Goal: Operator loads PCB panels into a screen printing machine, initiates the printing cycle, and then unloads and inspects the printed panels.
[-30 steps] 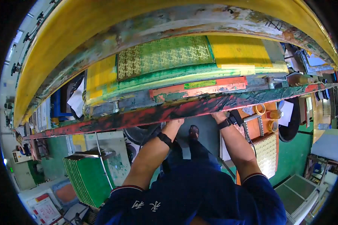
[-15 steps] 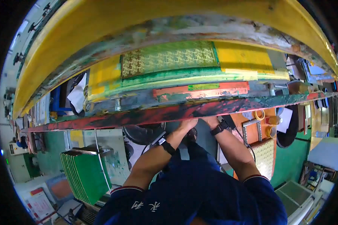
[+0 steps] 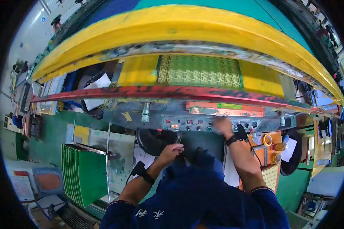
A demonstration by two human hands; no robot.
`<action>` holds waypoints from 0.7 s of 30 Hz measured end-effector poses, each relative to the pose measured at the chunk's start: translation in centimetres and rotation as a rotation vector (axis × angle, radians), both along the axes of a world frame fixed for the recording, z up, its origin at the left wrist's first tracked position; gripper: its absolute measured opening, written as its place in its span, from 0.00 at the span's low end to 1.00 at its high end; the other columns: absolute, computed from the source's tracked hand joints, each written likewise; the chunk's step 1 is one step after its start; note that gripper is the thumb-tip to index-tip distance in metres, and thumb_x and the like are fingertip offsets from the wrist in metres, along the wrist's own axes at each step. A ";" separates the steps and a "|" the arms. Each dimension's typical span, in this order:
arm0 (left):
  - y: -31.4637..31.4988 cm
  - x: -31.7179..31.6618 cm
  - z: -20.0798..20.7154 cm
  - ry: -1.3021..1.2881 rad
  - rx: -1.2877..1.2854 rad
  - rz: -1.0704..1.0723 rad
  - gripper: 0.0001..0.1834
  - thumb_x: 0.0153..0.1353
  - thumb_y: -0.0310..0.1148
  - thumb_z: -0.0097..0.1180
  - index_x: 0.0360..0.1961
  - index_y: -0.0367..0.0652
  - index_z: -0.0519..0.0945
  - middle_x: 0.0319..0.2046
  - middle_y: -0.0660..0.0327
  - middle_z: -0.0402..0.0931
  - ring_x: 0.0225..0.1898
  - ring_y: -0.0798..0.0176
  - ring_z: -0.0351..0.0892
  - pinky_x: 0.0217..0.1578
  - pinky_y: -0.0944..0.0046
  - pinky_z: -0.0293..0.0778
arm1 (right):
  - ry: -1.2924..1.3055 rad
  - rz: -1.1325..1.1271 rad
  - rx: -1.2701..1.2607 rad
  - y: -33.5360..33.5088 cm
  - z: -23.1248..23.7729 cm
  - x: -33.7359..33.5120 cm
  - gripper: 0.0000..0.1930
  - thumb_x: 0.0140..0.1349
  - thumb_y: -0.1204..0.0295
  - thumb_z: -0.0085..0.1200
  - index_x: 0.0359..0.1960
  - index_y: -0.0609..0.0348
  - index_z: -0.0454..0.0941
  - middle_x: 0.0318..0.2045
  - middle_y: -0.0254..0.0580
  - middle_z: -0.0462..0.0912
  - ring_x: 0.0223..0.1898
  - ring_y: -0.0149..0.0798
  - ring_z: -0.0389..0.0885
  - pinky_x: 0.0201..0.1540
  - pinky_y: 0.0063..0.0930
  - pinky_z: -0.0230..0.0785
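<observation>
My right hand (image 3: 222,126) is at the grey control panel (image 3: 181,129) on the machine's front, among its knobs and buttons. Motion smears its fingers, so whether it grips a knob cannot be made out. Lower and to the left, my left hand (image 3: 173,151) hovers with curled fingers and nothing visible in them, near a round black object (image 3: 151,142). Above the panel runs a long red bar (image 3: 141,91) stained dark. Behind it lies a flat sheet with a repeating pattern (image 3: 198,70), between yellow areas and under a thick yellow frame (image 3: 179,23).
Green boards (image 3: 80,175) stand in a rack at left. On the right, an orange-topped table (image 3: 258,162) carries a tape roll (image 3: 267,139) and jars (image 3: 280,146). Black bins with paper flank the machine. A metal post (image 3: 145,111) juts from its front.
Both hands were close together beneath the red bar. The left has drawn back and left; the right has moved to the panel. The view has shifted, uncovering the panel and more beyond the yellow frame.
</observation>
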State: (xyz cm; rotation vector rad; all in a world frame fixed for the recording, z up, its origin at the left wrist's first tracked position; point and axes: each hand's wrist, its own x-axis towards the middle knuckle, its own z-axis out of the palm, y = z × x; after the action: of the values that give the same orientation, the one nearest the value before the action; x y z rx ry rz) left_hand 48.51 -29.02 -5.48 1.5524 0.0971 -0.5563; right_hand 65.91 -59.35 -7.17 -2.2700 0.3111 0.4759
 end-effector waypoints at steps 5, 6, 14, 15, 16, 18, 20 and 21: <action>3.2 -2.1 -1.6 0.158 -0.034 0.085 0.18 0.62 0.26 0.49 0.53 0.33 0.77 0.42 0.57 0.80 0.42 0.67 0.78 0.44 0.67 0.74 | -0.122 0.050 0.124 0.2 1.2 0.0 0.16 0.58 0.58 0.58 0.37 0.60 0.82 0.29 0.43 0.86 0.33 0.38 0.84 0.38 0.33 0.73; 3.4 -2.2 -1.3 0.170 -0.011 0.109 0.17 0.63 0.28 0.51 0.52 0.33 0.78 0.40 0.58 0.80 0.41 0.68 0.77 0.43 0.67 0.74 | -0.175 0.035 0.213 0.2 2.7 -0.6 0.18 0.59 0.59 0.59 0.41 0.63 0.81 0.31 0.42 0.85 0.32 0.36 0.83 0.37 0.32 0.72; 4.7 -3.6 -7.1 0.213 -0.012 0.265 0.16 0.62 0.30 0.53 0.48 0.34 0.80 0.32 0.60 0.83 0.34 0.68 0.80 0.34 0.69 0.74 | -0.241 0.065 -0.093 -2.0 8.9 -9.1 0.25 0.59 0.50 0.58 0.41 0.63 0.82 0.33 0.52 0.85 0.37 0.47 0.84 0.42 0.37 0.73; 4.1 -3.0 -7.2 0.194 -0.028 0.226 0.16 0.62 0.30 0.53 0.48 0.34 0.80 0.32 0.60 0.83 0.34 0.68 0.80 0.34 0.69 0.74 | -0.102 -0.040 -0.094 -2.8 8.2 -10.3 0.25 0.58 0.50 0.58 0.40 0.63 0.82 0.32 0.51 0.85 0.36 0.47 0.84 0.43 0.36 0.74; 4.2 -3.0 -7.5 0.263 -0.060 0.214 0.16 0.61 0.29 0.52 0.48 0.33 0.79 0.33 0.59 0.82 0.34 0.68 0.79 0.35 0.69 0.75 | -0.082 -0.067 -0.101 -2.6 8.7 -11.3 0.27 0.56 0.46 0.59 0.39 0.61 0.83 0.35 0.57 0.84 0.41 0.52 0.84 0.45 0.40 0.74; 3.9 -2.2 -8.7 0.333 -0.097 0.186 0.16 0.61 0.29 0.52 0.48 0.32 0.79 0.34 0.58 0.82 0.34 0.69 0.79 0.35 0.69 0.75 | -0.046 -0.085 -0.092 -2.9 8.8 -12.6 0.28 0.55 0.46 0.59 0.40 0.61 0.83 0.35 0.55 0.85 0.41 0.50 0.84 0.46 0.38 0.74; 3.8 -1.8 -9.7 0.254 -0.045 0.123 0.17 0.61 0.27 0.51 0.49 0.32 0.79 0.35 0.57 0.82 0.33 0.68 0.79 0.36 0.69 0.75 | -0.029 -0.102 -0.053 -3.8 7.2 -14.3 0.27 0.56 0.47 0.60 0.41 0.63 0.83 0.35 0.55 0.85 0.41 0.49 0.84 0.46 0.37 0.74; 3.9 -1.6 -9.9 0.250 -0.044 0.124 0.17 0.61 0.27 0.51 0.49 0.32 0.79 0.35 0.57 0.82 0.33 0.68 0.79 0.36 0.69 0.75 | -0.017 -0.098 -0.012 -4.0 6.7 -14.7 0.27 0.56 0.49 0.60 0.41 0.64 0.82 0.36 0.55 0.85 0.40 0.47 0.84 0.46 0.35 0.73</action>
State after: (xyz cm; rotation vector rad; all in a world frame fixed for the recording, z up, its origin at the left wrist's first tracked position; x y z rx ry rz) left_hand 46.86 -25.16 -15.38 1.4178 0.3671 -0.6481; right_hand 51.22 -63.36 -0.44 -2.2572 0.4161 0.4049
